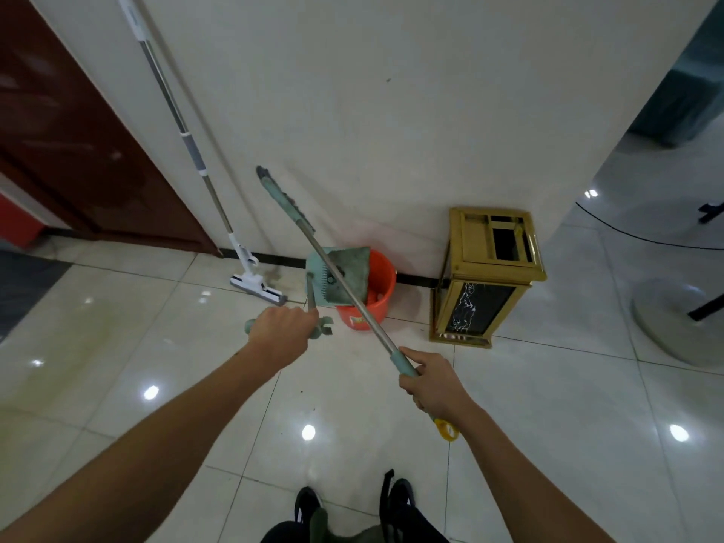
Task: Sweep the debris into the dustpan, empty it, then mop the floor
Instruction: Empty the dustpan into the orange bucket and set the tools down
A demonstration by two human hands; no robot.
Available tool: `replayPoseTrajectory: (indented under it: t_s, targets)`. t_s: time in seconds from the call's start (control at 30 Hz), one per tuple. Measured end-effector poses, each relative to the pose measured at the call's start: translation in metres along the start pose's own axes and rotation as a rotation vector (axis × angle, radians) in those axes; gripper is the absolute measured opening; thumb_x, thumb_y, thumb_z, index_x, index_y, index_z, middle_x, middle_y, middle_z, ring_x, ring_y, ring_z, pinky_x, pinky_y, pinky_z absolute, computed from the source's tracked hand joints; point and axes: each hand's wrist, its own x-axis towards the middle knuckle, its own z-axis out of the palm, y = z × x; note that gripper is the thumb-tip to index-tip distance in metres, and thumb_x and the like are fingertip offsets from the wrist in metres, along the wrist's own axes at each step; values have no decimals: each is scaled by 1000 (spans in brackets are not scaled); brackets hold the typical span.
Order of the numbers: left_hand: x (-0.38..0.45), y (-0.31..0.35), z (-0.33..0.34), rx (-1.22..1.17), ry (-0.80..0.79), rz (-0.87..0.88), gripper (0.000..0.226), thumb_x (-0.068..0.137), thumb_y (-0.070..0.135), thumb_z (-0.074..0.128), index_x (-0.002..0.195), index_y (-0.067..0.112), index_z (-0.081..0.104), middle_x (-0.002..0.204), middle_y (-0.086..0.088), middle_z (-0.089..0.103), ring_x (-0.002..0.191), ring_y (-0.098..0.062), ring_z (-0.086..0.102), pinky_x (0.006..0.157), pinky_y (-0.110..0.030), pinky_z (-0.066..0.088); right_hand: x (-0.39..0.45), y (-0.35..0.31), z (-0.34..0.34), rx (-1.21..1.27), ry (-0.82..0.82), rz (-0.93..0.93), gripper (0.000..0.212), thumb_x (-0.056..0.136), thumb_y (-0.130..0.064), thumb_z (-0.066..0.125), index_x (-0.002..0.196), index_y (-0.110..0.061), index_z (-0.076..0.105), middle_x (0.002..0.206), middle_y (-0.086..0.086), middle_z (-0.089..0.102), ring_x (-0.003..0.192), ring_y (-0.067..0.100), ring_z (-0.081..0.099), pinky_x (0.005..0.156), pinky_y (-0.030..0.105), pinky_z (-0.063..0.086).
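My left hand (283,334) grips the green handle of the teal dustpan (340,277), whose pan is tipped over the orange bucket (377,295) by the wall. My right hand (430,382) grips the teal grip of the broom (344,282); its metal pole crosses in front of the dustpan and its green head (284,197) is raised against the white wall. A white sponge mop (250,276) leans on the wall to the left, its head on the floor.
A gold and black marble bin (484,276) stands right of the bucket at the wall corner. A dark red door (78,143) is at the left. A round stand base (677,323) sits on the glossy tiles at the right. My shoes (352,507) show below.
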Motion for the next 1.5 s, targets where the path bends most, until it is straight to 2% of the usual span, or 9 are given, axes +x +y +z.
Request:
replayPoseTrajectory:
  t_s: [0.17, 0.3, 0.53, 0.63, 0.77, 0.87, 0.97, 1.2, 1.5]
  targets:
    - [-28, -31, 23, -279, 130, -293, 21, 97, 22, 48, 113, 27, 60, 77, 2, 62, 67, -20, 62, 68, -33, 54, 12, -21, 8, -58, -31, -37, 65, 85, -6, 63, 147, -23, 50, 68, 8, 61, 43, 12, 46, 46, 26, 45]
    - [-53, -41, 39, -516, 199, -545, 11, 93, 20, 56, 90, 27, 64, 67, 4, 59, 60, -19, 59, 60, -32, 53, 19, -43, 19, -102, -69, -76, 61, 86, -5, 62, 144, -21, 53, 64, 10, 60, 42, 14, 48, 44, 25, 44]
    - [-85, -47, 68, -742, 190, -783, 14, 93, 19, 58, 94, 28, 69, 70, 4, 63, 63, -16, 60, 63, -32, 53, 32, -80, 52, -131, -163, -79, 25, 84, -3, 61, 107, -10, 68, 65, 13, 58, 49, 17, 53, 44, 27, 46]
    - [-90, -47, 81, -792, 163, -847, 16, 93, 16, 57, 93, 26, 69, 69, 5, 62, 61, -13, 59, 57, -28, 48, 40, -87, 68, -124, -201, -46, 21, 83, 0, 61, 102, -3, 69, 70, 15, 60, 52, 21, 55, 47, 30, 47]
    - [-82, -54, 97, -837, 111, -895, 16, 90, 16, 55, 90, 25, 69, 67, 5, 62, 60, -15, 60, 59, -28, 48, 54, -99, 88, -141, -238, 21, 19, 82, 0, 61, 100, 0, 69, 70, 15, 61, 54, 23, 58, 47, 28, 49]
    - [-67, -61, 109, -867, 70, -910, 16, 91, 16, 54, 88, 24, 68, 66, 6, 61, 59, -14, 59, 60, -29, 51, 74, -113, 106, -133, -240, 68, 7, 81, -1, 60, 82, 4, 64, 63, 15, 56, 53, 26, 57, 47, 30, 47]
    - [-43, -71, 120, -894, 44, -901, 16, 93, 18, 53, 86, 24, 66, 67, 5, 62, 61, -16, 61, 63, -32, 56, 103, -131, 124, -169, -248, 85, 14, 81, -4, 60, 68, -1, 57, 52, 14, 55, 50, 29, 60, 48, 30, 47]
    - [32, -122, 147, -939, -17, -868, 16, 91, 20, 52, 88, 26, 66, 70, 4, 64, 63, -20, 64, 66, -36, 60, 180, -176, 157, -237, -242, 146, 20, 83, 1, 56, 65, -5, 51, 58, 16, 53, 52, 32, 61, 46, 30, 44]
    - [120, -177, 147, -951, -90, -751, 17, 90, 17, 49, 91, 24, 64, 76, -1, 65, 70, -26, 65, 68, -34, 57, 256, -234, 177, -186, -194, 318, 6, 85, 4, 51, 85, 1, 56, 78, 20, 55, 59, 31, 58, 38, 21, 41]
